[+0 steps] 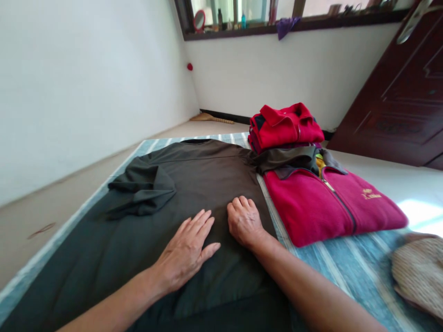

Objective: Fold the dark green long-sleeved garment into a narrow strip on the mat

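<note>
A dark grey long-sleeved jacket [214, 180] lies spread out in front of me, its collar end pointing away. Its left sleeve [148, 189] is bunched on the body of the garment, and the other sleeve [287, 159] stretches over a folded pink zip jacket [318, 203]. My left hand [188, 246] rests flat on the dark cloth, fingers stretched out and thumb apart. To its right, my right hand [245, 221] presses on the same cloth with curled fingers. Whether a pinch of fabric is inside them is hidden.
Folded red clothes [287, 127] are stacked behind the pink jacket. A beige knitted item [418, 272] lies at the right on the blue striped sheet [332, 263]. White walls stand left and ahead, a dark red door [398, 106] at right. Small items line the windowsill [242, 32].
</note>
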Demonstrator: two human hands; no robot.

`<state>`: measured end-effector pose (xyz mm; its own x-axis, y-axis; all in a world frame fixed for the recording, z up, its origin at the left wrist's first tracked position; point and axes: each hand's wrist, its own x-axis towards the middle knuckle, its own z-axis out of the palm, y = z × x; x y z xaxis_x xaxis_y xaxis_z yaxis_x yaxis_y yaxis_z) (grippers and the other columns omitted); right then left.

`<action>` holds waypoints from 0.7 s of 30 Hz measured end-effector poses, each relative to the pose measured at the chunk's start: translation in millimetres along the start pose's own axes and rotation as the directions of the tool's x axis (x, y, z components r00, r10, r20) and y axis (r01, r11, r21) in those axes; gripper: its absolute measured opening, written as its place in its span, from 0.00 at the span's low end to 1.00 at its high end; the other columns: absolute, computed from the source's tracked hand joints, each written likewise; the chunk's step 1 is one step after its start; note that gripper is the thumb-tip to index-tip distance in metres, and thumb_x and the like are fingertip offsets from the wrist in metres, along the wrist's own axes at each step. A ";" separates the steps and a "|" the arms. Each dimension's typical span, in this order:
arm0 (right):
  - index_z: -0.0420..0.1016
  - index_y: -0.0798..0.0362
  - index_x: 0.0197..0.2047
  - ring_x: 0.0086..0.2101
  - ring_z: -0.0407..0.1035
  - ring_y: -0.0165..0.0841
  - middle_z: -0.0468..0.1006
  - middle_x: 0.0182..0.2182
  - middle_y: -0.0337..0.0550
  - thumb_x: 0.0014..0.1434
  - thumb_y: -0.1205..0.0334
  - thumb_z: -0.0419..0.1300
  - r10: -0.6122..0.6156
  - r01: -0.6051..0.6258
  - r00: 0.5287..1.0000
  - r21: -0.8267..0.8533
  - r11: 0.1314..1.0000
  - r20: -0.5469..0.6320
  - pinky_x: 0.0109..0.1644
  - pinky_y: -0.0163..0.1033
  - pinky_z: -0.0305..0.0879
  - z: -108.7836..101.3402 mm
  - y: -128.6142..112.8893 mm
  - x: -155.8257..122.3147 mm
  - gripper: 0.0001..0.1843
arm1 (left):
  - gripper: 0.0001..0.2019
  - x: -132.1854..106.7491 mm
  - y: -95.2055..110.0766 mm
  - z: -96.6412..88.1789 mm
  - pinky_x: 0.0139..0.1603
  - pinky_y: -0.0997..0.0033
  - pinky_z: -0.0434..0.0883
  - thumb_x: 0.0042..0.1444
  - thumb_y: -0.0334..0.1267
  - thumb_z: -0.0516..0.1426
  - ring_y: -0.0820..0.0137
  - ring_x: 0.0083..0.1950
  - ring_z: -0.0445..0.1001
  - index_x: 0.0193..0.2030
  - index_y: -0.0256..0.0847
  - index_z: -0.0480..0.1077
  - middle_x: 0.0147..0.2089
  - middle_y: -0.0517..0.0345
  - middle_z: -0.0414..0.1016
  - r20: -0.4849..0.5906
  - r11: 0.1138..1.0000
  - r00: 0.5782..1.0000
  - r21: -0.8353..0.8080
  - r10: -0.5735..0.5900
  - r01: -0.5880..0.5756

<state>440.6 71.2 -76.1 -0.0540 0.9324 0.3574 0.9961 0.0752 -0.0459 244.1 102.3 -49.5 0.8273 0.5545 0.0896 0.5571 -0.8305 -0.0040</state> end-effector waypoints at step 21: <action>0.71 0.52 0.34 0.39 0.61 0.38 0.72 0.35 0.46 0.63 0.65 0.49 0.011 -0.013 1.000 -0.067 0.998 -0.027 0.42 0.41 0.50 3.8 2.5 -5.6 0.10 | 0.33 -21.7 24.1 16.4 0.67 0.48 0.50 0.63 0.56 0.45 0.57 0.71 0.48 0.67 0.34 0.55 0.70 0.43 0.50 0.022 0.995 0.995 -0.028 -0.095 0.096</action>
<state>443.2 67.5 -81.8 -0.0408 0.9233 0.3819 0.9992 0.0393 0.0116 240.8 71.2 -67.9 0.7721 0.6319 0.0677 0.6313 -0.7749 0.0325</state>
